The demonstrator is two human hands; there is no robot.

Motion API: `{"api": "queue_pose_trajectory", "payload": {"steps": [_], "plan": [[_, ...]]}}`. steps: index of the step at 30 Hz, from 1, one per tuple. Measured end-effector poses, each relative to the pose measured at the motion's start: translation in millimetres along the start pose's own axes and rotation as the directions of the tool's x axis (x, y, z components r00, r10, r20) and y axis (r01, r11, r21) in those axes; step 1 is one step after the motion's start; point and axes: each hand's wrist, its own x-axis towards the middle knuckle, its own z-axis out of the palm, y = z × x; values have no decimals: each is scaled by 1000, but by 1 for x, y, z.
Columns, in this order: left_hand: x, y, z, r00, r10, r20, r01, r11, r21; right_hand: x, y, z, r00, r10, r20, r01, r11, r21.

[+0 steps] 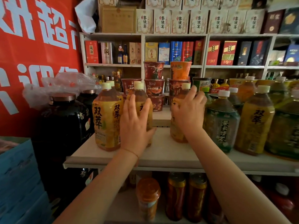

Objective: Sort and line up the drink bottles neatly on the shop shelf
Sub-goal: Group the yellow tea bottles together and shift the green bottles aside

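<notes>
Risking a tip-over: left hand (135,126) pressing w/ spread fingers on amber tea bottle (140,110), right hand (188,113) wrapping, fingers slightly apart, round second amber bottle (177,120); both standing near front of shelf (161,156), gap btw them. Possibly knocking noodle cups (154,88) behind. Holding amber liquid, caps on; green tea bottle (221,122) just beside right hand, looking full, blurred.

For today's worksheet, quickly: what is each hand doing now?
Left hand: open, fingers against an orange bottle.
Right hand: curled round another orange bottle.
</notes>
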Motion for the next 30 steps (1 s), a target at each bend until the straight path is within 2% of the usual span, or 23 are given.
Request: {"api": "queue_pose_trajectory", "payload": {"steps": [3, 13, 16, 20, 22, 24, 26, 28, 30], "plan": [[9, -3, 9, 999, 24, 37, -26, 998, 56, 4, 11, 9, 955, 159, 252, -180, 982, 64], [7, -3, 19, 995, 83, -55, -76, 991, 110, -1, -6, 21, 955, -18, 296, -43, 979, 198], [8, -4, 20, 997, 74, -36, -70, 992, 106, -2, -22, 26, 929, -84, 360, -25, 958, 287], [6, 1, 15, 1000, 20, -18, -18, 996, 86, 2, -17, 20, 876, -121, 467, -96, 905, 415], [4, 14, 11, 998, 3, -65, -1, 999, 45, 2, -8, 9, 903, -182, 390, 8, 913, 408], [2, 39, 11, 991, 59, -121, -63, 998, -26, 3, 4, -6, 938, -324, 124, 253, 883, 395], [2, 73, 15, 989, 83, -119, -103, 979, -175, 9, 23, -21, 907, -395, -146, 421, 846, 327], [8, 113, 18, 999, 24, -38, -38, 908, -418, 17, 52, -38, 881, -379, -282, 452, 850, 269], [14, 155, 24, 994, -39, 99, 90, 805, -587, 26, 87, -52, 891, -356, -283, 424, 874, 236]]}}
